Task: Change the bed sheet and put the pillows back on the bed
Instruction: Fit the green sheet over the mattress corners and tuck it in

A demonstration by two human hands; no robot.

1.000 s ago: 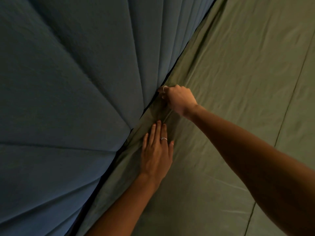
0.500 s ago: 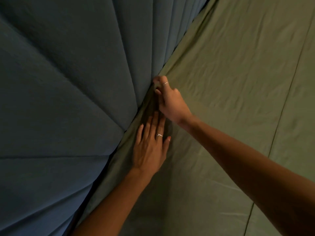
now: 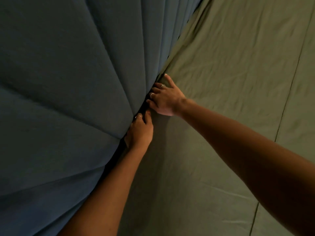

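My left hand (image 3: 139, 132) is curled tight on the edge of the green bed sheet (image 3: 230, 79), fingertips pushed down into the dark gap where the sheet meets the blue padded headboard (image 3: 68, 82). My right hand (image 3: 166, 99) lies just beyond it along the same gap, fingers fairly straight and spread, their tips against the foot of the headboard, the thumb and palm flat on the sheet, pressing rather than gripping.

Out from the headboard the sheet covers all I can see of the bed, creased but lying flat, with a seam line running away from the headboard. No pillows are in view, so I judge that part is not yet done.

What could go wrong: if I shove too little cloth into the gap, it may spring back out once I let go. Pulling hard with my left hand could drag slack toward the headboard and bunch the sheet into folds there. My rings could also snag the cloth in that tight gap.

There are no containers here.
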